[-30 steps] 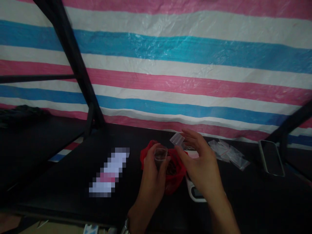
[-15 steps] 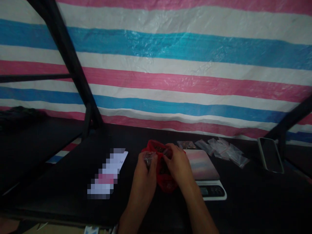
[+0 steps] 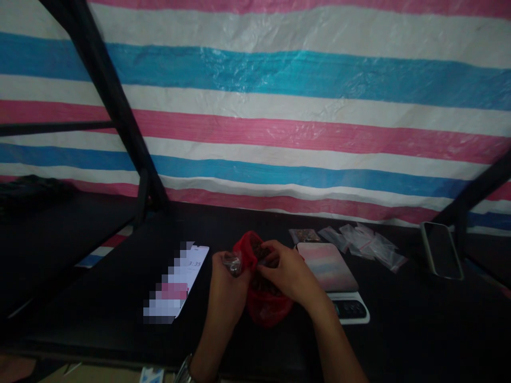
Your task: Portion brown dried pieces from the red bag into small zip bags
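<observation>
My left hand (image 3: 227, 287) is closed round a small clear plastic cup (image 3: 232, 262), held just left of a red plastic bag (image 3: 263, 308) with dark small pieces inside. My right hand (image 3: 285, 274) reaches into the mouth of the red bag with its fingers pinched together; what they hold is hidden. Both hands are over the black table (image 3: 99, 298), close together.
A small digital scale (image 3: 331, 271) lies right of the bag. Several small clear zip bags (image 3: 361, 242) lie behind it, one filled with dark pieces (image 3: 304, 235). A lit phone (image 3: 179, 282) lies at left, a dark phone (image 3: 441, 250) at far right. A striped tarp hangs behind.
My right hand let go of the small clear bag and came down into the red bag. My left hand lowered the cup beside the bag. The scale's platform is now uncovered.
</observation>
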`<state>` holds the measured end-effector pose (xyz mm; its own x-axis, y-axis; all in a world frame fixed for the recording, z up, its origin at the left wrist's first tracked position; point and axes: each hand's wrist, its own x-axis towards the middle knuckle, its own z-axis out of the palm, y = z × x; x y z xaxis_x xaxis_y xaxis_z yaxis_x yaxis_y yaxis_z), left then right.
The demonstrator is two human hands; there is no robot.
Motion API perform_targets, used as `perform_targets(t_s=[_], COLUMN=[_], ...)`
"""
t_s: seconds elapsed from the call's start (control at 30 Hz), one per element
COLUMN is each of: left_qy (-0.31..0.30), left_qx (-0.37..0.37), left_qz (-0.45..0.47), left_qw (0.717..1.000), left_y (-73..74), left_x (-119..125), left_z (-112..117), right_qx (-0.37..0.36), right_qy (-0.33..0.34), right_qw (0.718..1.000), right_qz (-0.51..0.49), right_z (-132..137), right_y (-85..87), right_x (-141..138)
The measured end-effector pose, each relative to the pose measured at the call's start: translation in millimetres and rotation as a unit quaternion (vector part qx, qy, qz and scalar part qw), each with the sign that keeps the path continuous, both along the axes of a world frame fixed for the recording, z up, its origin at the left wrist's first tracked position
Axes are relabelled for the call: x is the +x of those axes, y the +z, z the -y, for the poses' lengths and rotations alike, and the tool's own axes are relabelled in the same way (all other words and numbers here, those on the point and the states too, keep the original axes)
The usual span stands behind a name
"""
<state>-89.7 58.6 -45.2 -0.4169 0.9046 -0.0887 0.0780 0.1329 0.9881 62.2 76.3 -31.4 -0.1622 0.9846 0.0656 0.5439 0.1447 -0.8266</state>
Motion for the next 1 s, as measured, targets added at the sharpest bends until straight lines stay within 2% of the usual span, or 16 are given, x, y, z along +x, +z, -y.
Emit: perform_targets(t_s=[0.23, 0.33, 0.43, 0.53, 0.67, 0.77, 0.9, 1.0], left_qy=[0.074, 0.104, 0.111, 0.107, 0.059, 0.035, 0.022, 0.038], left_qx=[-0.003, 0.006, 0.007, 0.015, 0.024, 0.029, 0.036, 0.055], left_qz=[0.06, 0.09, 0.113, 0.135, 0.195, 0.227, 0.237, 0.162], left_qw=[0.995, 0.99, 0.987, 0.985, 0.979, 0.973, 0.971, 0.985], left_y=[1.2, 3.8, 5.4, 5.6, 5.5, 4.2, 0.0, -2.1], left_x=[-5, -6, -7, -7, -5, -5, -10, -17], left_z=[0, -1, -1, -2, -4, -6, -6, -5], right_qx=[-0.014, -0.018, -0.003, 0.037, 0.055, 0.027, -0.015, -0.039], right_qy=[0.028, 0.009, -0.052, -0.115, -0.106, -0.088, -0.067, -0.067], right_qw=[0.999, 0.999, 0.999, 0.99, 0.985, 0.991, 0.998, 0.996], right_qz=[-0.02, -0.025, -0.004, 0.07, 0.125, 0.094, -0.004, -0.047], right_z=[1, -1, -4, -7, -6, -3, -3, -6], right_y=[-4.8, -3.6, -0.3, 1.3, 1.2, 3.4, 5.2, 3.1], right_x=[2, 3, 3, -6, -26, -34, -25, -11])
